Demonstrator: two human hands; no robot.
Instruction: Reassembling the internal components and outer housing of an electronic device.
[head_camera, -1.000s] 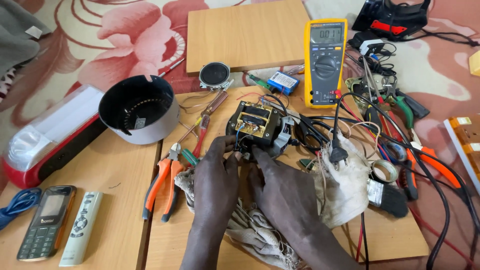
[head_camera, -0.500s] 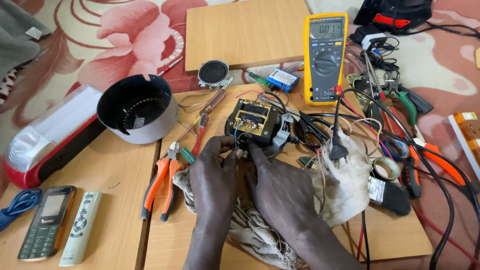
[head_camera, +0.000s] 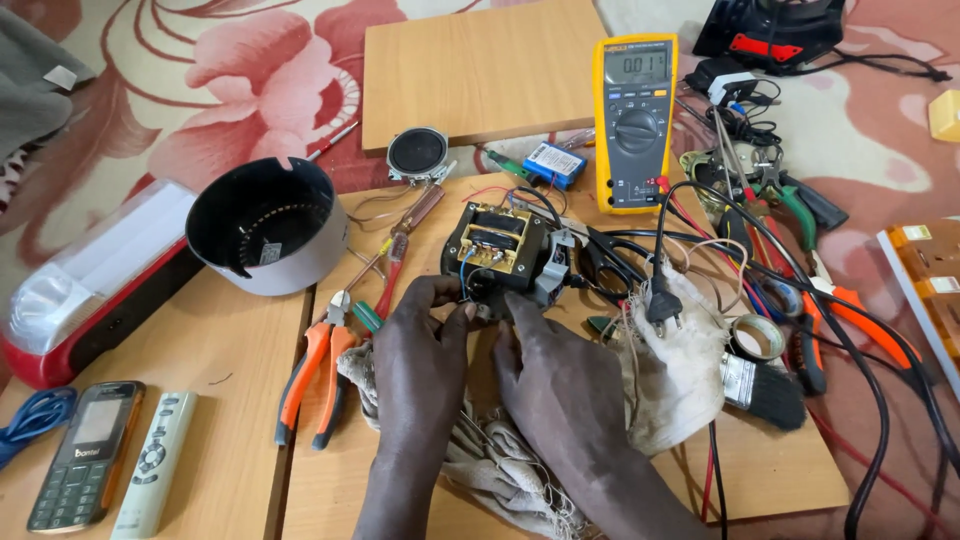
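While both hands — left hand (head_camera: 420, 345) and right hand (head_camera: 545, 370) — are pinching at the transformer board (head_camera: 497, 245), wires (head_camera: 470, 275) are lying loose — repair looks midway.

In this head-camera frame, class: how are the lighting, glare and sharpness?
Head view: soft, even light with faint shadows; mild glare on the white lamp cover; left hand, right hand and transformer look sharp.
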